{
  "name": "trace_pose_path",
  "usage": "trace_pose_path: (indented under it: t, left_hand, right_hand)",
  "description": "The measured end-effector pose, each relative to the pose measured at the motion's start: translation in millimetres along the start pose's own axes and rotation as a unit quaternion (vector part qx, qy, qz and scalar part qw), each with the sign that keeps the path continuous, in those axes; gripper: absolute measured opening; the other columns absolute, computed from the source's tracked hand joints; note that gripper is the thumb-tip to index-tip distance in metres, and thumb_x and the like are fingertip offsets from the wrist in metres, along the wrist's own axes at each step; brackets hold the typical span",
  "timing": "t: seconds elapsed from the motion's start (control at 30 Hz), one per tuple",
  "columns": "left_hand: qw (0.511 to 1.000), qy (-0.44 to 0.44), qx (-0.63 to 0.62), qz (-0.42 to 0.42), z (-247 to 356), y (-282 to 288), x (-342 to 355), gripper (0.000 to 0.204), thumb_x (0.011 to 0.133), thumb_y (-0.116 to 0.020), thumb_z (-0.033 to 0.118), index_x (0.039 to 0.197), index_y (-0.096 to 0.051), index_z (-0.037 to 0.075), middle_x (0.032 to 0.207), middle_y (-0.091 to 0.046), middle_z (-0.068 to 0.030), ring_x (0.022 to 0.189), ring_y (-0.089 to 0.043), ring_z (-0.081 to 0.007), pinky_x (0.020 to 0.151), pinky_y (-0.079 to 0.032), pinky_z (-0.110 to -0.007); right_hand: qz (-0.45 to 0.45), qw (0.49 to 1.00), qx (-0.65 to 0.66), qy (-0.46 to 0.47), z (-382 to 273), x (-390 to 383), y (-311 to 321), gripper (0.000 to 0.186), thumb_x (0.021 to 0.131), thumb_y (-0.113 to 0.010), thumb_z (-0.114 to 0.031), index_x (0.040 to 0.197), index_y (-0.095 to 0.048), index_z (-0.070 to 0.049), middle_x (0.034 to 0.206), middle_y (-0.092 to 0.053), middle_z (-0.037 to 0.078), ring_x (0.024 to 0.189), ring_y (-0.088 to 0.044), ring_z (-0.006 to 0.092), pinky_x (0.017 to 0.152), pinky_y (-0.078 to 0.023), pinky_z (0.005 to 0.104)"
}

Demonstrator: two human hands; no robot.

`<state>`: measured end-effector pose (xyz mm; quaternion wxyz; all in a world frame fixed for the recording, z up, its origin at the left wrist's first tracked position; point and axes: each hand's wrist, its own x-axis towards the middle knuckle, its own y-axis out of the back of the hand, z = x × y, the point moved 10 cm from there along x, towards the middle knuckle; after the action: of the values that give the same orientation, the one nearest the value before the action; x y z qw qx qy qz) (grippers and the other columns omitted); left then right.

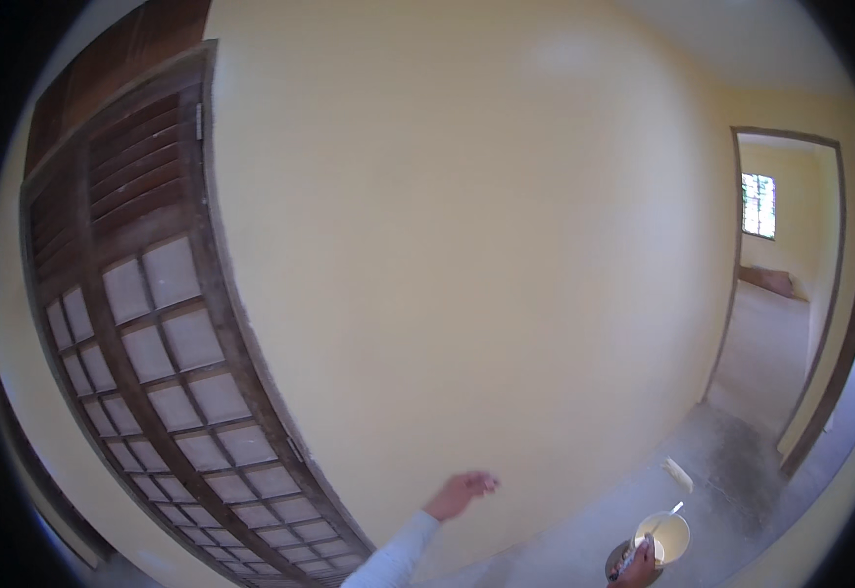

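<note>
My left hand [462, 494] is raised in front of the yellow wall [466, 274], its fingers loosely bent and a little apart, with nothing seen in them. A pale sleeve covers that forearm. At the lower right, my right hand [640, 566] is closed around what looks like the handle of a paint roller. The cream roller cover [678, 475] shows past a round bucket [678, 538] holding cream-coloured paint. A short white rod [677, 509] reaches from the bucket's far rim toward the cover. Part of the handle is hidden by my fingers. Beside the hand is a dark round shape [616, 561].
A brown wooden door [114, 265] with louvres and pale panes stands to the left. On the right, a doorway [736, 245] opens to another room with a bright window [758, 206]. The grey floor [731, 461] has darker patches.
</note>
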<state>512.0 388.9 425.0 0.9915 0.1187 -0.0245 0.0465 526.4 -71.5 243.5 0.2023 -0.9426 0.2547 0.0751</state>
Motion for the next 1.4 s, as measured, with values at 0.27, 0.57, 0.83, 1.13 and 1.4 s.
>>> trace_pose_path:
  t: [0.27, 0.57, 0.83, 1.13, 1.4]
  left_hand:
    - [0.965, -0.259, -0.018, 0.029, 283, 37, -47, 0.029, 0.102, -0.054, 0.017, 0.119, -0.062, -0.005, 0.112, -0.069, -0.0132, 0.109, -0.065, -0.0223, 0.100, -0.047, -0.035]
    - [0.981, -0.094, -0.075, -0.154, 165, -99, 11, 0.030, 0.102, -0.054, 0.021, 0.117, -0.064, -0.002, 0.108, -0.070, -0.0120, 0.106, -0.065, -0.0208, 0.098, -0.047, -0.036]
    - [0.920, 0.251, 0.089, -0.289, -272, -267, 17, 0.042, 0.094, -0.062, 0.032, 0.123, -0.062, 0.001, 0.105, -0.069, -0.0087, 0.095, -0.064, -0.0181, 0.083, -0.051, -0.034]
    - [0.635, 0.148, 0.478, -0.588, -523, -241, -117, 0.036, 0.096, -0.048, 0.031, 0.110, -0.069, 0.004, 0.108, -0.069, -0.0203, 0.098, -0.068, -0.0318, 0.086, -0.052, -0.043]
    - [0.765, 0.196, 0.365, -0.493, -508, -286, 38, 0.039, 0.098, -0.044, 0.029, 0.118, -0.063, 0.002, 0.107, -0.068, -0.0261, 0.099, -0.065, -0.0409, 0.088, -0.050, -0.048]
  right_hand:
    - [0.020, 0.984, -0.045, 0.173, -57, -31, 19, 0.021, 0.095, -0.058, -0.010, 0.110, -0.065, 0.002, 0.098, -0.065, 0.014, 0.076, -0.064, 0.0214, 0.060, -0.054, 0.0338]
    - [0.051, 0.990, 0.039, -0.123, 30, 7, 69, 0.022, 0.098, -0.056, -0.018, 0.119, -0.051, -0.013, 0.063, -0.038, -0.003, 0.043, -0.036, 0.0075, 0.034, -0.028, 0.0243]
    - [0.101, 0.987, 0.015, -0.124, 40, 62, 124, 0.030, 0.100, -0.053, -0.016, 0.127, -0.050, -0.006, 0.071, -0.048, 0.002, 0.047, -0.045, 0.0096, 0.039, -0.038, 0.0259]
    - [0.147, 0.956, -0.094, -0.237, 117, 175, 223, 0.035, 0.096, -0.059, -0.014, 0.127, -0.050, -0.001, 0.068, -0.050, 0.002, 0.047, -0.047, 0.0109, 0.038, -0.036, 0.0280]
    - [0.210, 0.934, -0.116, -0.265, 128, 232, 224, 0.036, 0.093, -0.058, -0.008, 0.128, -0.052, 0.000, 0.069, -0.053, 0.003, 0.048, -0.049, 0.0113, 0.038, -0.036, 0.0278]
